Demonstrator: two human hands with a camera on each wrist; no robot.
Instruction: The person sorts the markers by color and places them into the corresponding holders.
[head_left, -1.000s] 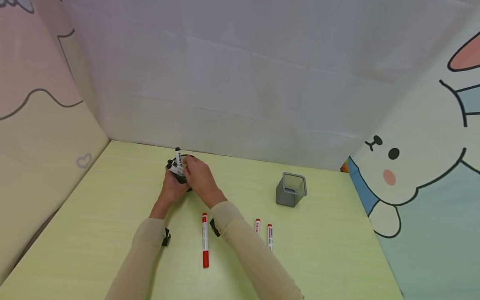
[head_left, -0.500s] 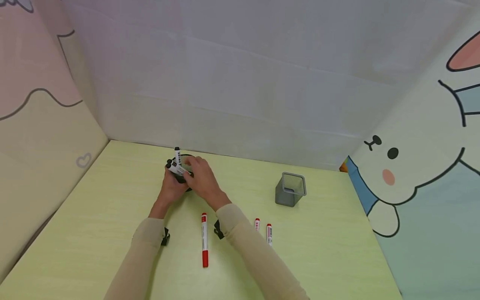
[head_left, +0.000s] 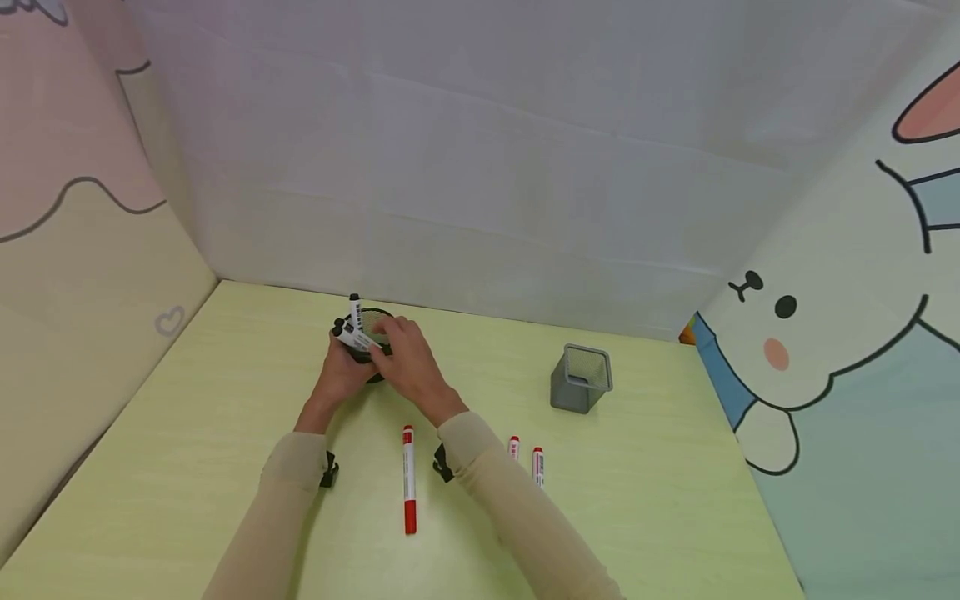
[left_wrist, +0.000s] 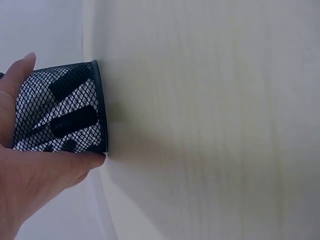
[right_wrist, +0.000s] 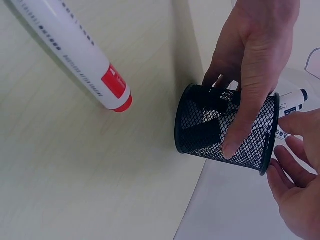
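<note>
A round black mesh pen cup (right_wrist: 255, 142) stands at the back left of the table, gripped around its side by my left hand (head_left: 343, 377). Black-capped white markers are inside it: one upright marker (head_left: 356, 313) leans at the rim, and a tilted marker (head_left: 351, 336) lies across the opening. Dark caps show through the mesh at the bottom in the left wrist view. My right hand (head_left: 411, 362) is at the rim, fingers spread and loosely bent, thumb close to the tilted marker's end; whether it touches the marker cannot be made out.
A red-capped marker (head_left: 409, 483) lies in front of the arms. Two more red-ended markers, one (head_left: 513, 448) beside the other (head_left: 538, 467), are partly behind the right sleeve. A square grey mesh holder (head_left: 576, 393) stands at the right. A pale wall (head_left: 480, 208) rises behind the table.
My right hand has drawn slightly right, and its fingers have spread from their closer grasp at the markers. The left hand and cup stay in place.
</note>
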